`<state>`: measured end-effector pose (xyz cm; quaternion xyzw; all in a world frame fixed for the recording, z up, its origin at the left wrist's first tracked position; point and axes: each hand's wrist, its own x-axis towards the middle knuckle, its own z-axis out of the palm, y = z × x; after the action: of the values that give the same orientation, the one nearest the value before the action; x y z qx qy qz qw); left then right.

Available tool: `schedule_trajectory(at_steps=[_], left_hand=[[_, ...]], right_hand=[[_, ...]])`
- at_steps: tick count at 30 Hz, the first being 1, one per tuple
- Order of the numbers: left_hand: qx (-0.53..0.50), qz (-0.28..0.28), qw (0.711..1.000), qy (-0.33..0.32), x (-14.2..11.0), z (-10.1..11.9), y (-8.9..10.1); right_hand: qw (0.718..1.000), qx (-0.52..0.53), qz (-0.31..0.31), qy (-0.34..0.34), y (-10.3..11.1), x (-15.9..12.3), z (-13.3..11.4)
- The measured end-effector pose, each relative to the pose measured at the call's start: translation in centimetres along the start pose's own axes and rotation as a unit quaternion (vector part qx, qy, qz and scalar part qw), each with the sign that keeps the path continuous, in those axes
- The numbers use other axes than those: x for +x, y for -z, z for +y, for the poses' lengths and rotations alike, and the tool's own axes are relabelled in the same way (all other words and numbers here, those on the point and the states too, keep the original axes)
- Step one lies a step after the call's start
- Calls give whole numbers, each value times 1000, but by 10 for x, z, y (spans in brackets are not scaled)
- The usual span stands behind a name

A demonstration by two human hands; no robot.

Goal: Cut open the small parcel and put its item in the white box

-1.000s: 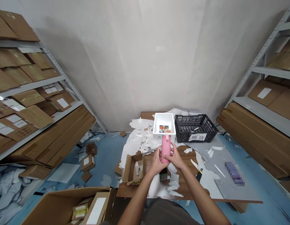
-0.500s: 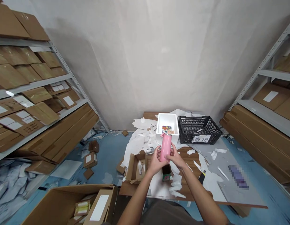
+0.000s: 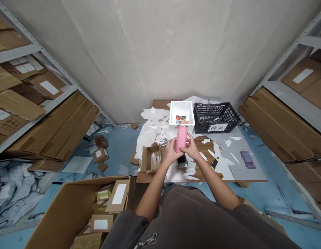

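Both my hands hold a pink cylindrical bottle [image 3: 181, 138] upright above the wooden table [image 3: 160, 103]. My left hand [image 3: 170, 152] wraps its lower left side and my right hand [image 3: 191, 149] grips its lower right side. Under the bottle a small green box [image 3: 181, 162] stands open on the table among torn white paper. An opened brown carton [image 3: 149, 158] lies just left of my left hand.
A white tub [image 3: 181, 112] with small colourful items and a black crate [image 3: 216, 117] with a label stand at the table's far side. A yellow-and-black cutter [image 3: 214, 163] lies to the right. Shelves of cartons line both sides. A large open carton [image 3: 80, 211] sits on the floor at lower left.
The view has pulled back and tilted down, so the table looks farther off and my lap shows. The pink bottle stays in both hands, now upright with its top facing up.
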<state>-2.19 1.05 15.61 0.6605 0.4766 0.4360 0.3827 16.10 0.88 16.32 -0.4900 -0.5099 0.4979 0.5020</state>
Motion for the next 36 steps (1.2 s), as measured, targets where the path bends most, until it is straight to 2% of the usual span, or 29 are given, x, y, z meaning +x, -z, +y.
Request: schedule_trajectory(at_steps=[2,6,9,11,16,20,24,28,30,33,36], left_hand=[[-25,0,1000,11,-1,-1,-3],[-116,-41,992,5,-3,0,-8],[-62,-11,998,-18,-4,4,-8],[-41,6,999,-9,-3,7,-6],[-113,-39,993,9,1,10,-2],[-71,-10,997,8,-1,14,-5],[-133,-44,990,26,-5,19,-9],[-75,-23,997,28,-7,20,-7],[-77,-16,996,36,-7,20,-6],[-117,-47,991,39,-6,15,-4],[-100,-53,993,45,-7,6,-5]], right_hand=[[1000,-3,0,2,-1,-3,-1],[998,42,-44,-16,0,-4,-4],[1000,-5,2,-1,0,-4,-5],[999,-41,33,8,0,-3,-6],[999,-4,-34,-17,2,-1,-9],[999,-41,6,8,1,-2,-11],[999,14,-32,-2,0,-2,-13],[1000,18,-16,5,1,-2,-14],[1000,22,-12,5,3,-2,-12],[998,46,-44,-15,4,-1,-6],[999,15,-37,-15,1,-1,2]])
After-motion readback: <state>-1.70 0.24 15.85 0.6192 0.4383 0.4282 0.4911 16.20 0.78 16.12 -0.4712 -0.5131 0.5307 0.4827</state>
